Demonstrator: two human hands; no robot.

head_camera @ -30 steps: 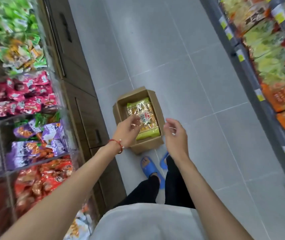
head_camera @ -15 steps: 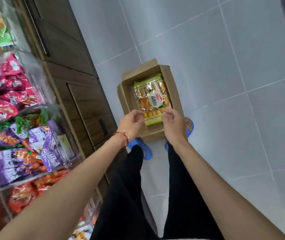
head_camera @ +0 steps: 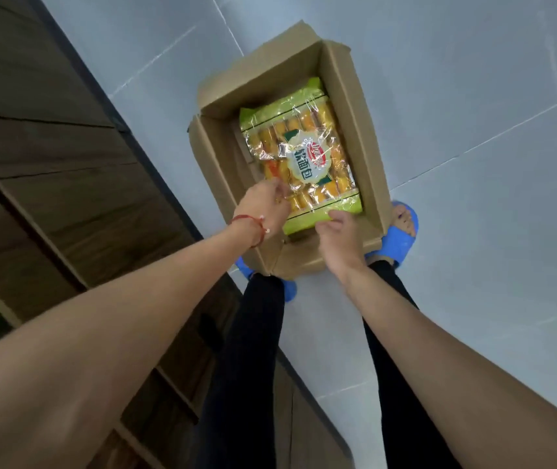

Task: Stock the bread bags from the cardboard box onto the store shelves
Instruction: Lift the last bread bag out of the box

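On the tiled floor (head_camera: 473, 96), just beside a wooden cabinet (head_camera: 50, 147), the open cardboard box (head_camera: 370, 157) stands with its flaps folded out and its near wall between two blue slippers (head_camera: 402, 231). The bread bag (head_camera: 304, 147) is inside it, its right edge close along the right wall, with a strip of bare box bottom showing on the left. The left hand (head_camera: 263, 206), a red string bracelet (head_camera: 248, 223) at its wrist, grasps the bag's near left edge, and the right hand (head_camera: 338, 236) grips the green near end, while wide open floor lies to the right.
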